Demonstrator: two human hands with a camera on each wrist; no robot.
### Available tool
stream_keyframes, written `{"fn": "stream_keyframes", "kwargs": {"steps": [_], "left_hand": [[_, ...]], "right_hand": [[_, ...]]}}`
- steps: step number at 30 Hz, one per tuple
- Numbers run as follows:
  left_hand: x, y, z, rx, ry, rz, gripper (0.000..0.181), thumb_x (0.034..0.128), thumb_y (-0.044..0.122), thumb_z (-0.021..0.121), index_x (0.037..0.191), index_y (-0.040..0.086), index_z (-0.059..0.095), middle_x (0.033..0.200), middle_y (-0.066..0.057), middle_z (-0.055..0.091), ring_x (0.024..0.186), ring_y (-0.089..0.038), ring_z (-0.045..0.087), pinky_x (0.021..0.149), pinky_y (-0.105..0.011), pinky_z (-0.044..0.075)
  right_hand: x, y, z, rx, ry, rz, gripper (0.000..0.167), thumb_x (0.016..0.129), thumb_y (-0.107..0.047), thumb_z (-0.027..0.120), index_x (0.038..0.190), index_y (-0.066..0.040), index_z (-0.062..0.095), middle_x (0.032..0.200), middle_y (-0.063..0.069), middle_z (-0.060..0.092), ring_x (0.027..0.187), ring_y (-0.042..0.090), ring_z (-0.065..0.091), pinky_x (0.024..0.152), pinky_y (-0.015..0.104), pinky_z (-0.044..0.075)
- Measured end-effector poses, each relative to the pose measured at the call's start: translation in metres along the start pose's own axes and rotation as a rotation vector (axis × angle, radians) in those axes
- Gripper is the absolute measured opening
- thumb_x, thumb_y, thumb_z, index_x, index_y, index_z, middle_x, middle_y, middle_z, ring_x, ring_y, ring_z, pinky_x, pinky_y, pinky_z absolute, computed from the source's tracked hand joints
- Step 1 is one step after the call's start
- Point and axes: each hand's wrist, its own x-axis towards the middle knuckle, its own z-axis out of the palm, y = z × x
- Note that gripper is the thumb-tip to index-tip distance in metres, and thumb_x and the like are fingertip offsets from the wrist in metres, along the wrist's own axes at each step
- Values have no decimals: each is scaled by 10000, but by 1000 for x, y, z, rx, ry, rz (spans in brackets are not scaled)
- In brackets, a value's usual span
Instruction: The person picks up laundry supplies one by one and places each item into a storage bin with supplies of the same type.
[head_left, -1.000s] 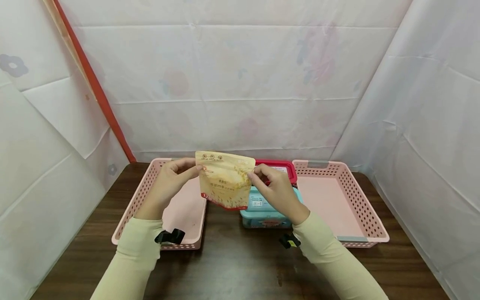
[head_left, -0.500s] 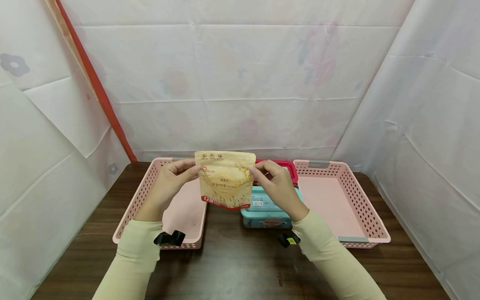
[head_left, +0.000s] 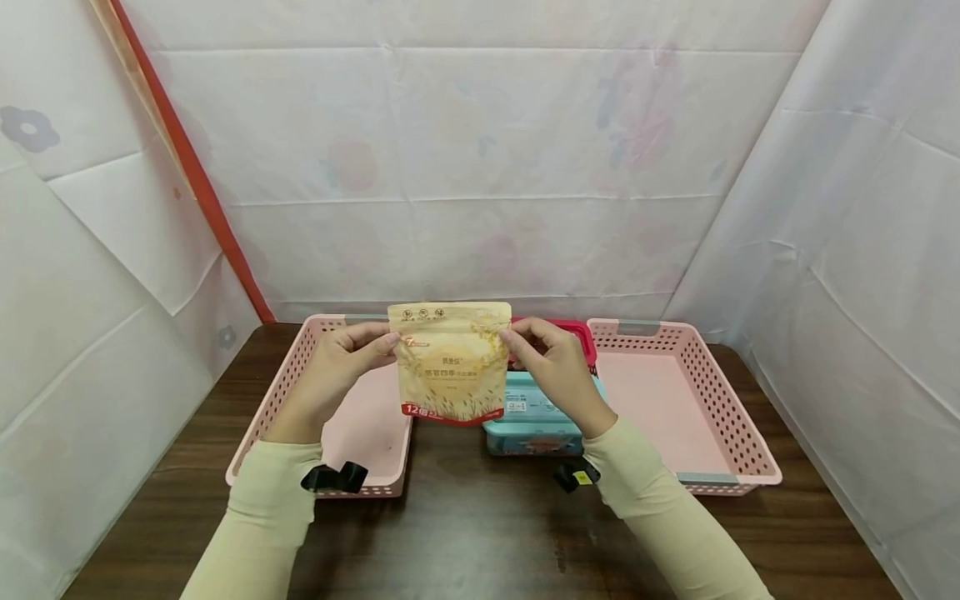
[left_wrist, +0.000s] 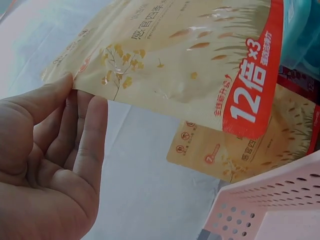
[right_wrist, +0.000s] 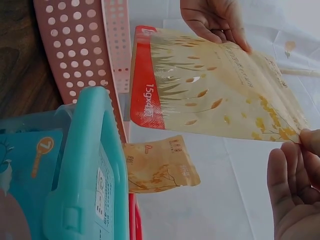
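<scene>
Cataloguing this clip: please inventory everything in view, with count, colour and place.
Held pouch: 1, yellow and red, centre
Second pouch: 1, yellow, behind it
Left basket, right basket: 2, pink, either side
Lidded box: 1, turquoise, between baskets
Second box: 1, red-topped, behind turquoise one
Table: 1, dark brown, underneath
Backdrop: count unclear, whitish floral, back and sides
Strip: 1, red, left
Sleeves: 2, cream, arms
Wrist attachments: 2, black, wrists
Left hand, right hand: 2, bare, pinching held pouch's sides

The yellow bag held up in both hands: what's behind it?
The left wrist view shows a second yellow bag behind the held bag. From the head view, a blue box and red-lidded box show partly; whatever else it covers can't be seen.
</scene>
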Motion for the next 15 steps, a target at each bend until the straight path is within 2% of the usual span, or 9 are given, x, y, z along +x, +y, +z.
{"fn": "stream_keyframes", "kwargs": {"steps": [7,11,15], "left_hand": [[-1,2,-2,-16,6,12,321,1004,153,640,1223,-82,653,1036,12,729,1011,-134,679,915,-298,544],[-2,4,-3,-3,18,13,312,1001,165,647,1218,-58,666,1036,22,727,1007,-127,678,910,-291,545],[-4,6,-6,-2,35,26,298,1002,155,643,1212,-54,673,1026,26,729,990,-118,684,897,-277,548]], "right_hand": [[0,-1,2,67,-3,40,150,987,-257,671,1024,-122,725,845,84,656,747,221,643,717,358,602],[1,-2,3,64,0,32,157,989,-257,667,1036,-122,731,855,107,662,751,218,636,683,324,586],[2,-2,6,37,-6,15,166,999,-257,650,1055,-122,729,854,103,654,751,221,606,619,295,519]]}}
